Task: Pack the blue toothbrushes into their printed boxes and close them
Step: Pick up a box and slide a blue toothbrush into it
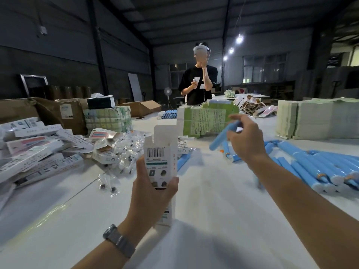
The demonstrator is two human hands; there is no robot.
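Left hand (pixel 153 193) grips one printed box (pixel 162 162), upright, long axis vertical, top flaps open, barcode facing camera. Right hand (pixel 246 138) grasps one blue toothbrush (pixel 221 138), blurred, held above table (pixel 204 200), tilted, lower end pointing down-left toward box. Loose blue toothbrushes (pixel 314 167) heaped at right; count indeterminate.

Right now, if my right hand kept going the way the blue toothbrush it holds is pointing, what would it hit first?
Probably the open-topped white printed box held upright in the left hand. The right hand aims the blue toothbrush down-left toward it; depth is uncertain.
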